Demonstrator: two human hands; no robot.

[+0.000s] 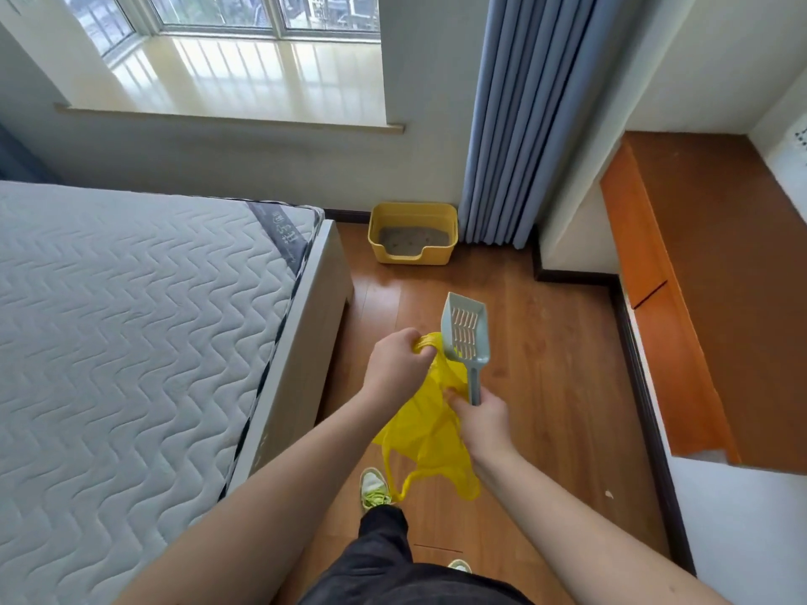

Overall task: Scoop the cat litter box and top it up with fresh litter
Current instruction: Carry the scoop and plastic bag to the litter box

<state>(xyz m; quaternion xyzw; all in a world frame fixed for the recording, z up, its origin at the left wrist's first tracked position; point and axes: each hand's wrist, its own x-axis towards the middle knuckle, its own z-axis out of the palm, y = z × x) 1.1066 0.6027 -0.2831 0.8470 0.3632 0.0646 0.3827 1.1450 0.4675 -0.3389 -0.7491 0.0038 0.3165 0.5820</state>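
A yellow litter box [450, 222] with grey litter [412, 241] inside stands on the wood floor against the far wall, beside the curtain. My right hand [484, 423] grips the handle of a grey slotted litter scoop [465, 334], whose head points up and away from me. A yellow plastic bag [430, 434] hangs between my hands. My left hand [395, 364] is shut on the bag's upper edge. My right hand's fingers also touch the bag. Both hands are well short of the litter box.
A bed with a quilted white mattress [131, 325] fills the left side. A blue-grey curtain [519, 120] hangs right of the litter box. An orange-brown wooden cabinet [707, 299] lines the right wall. A strip of wood floor [550, 351] runs between them. My shoes [373, 486] show below.
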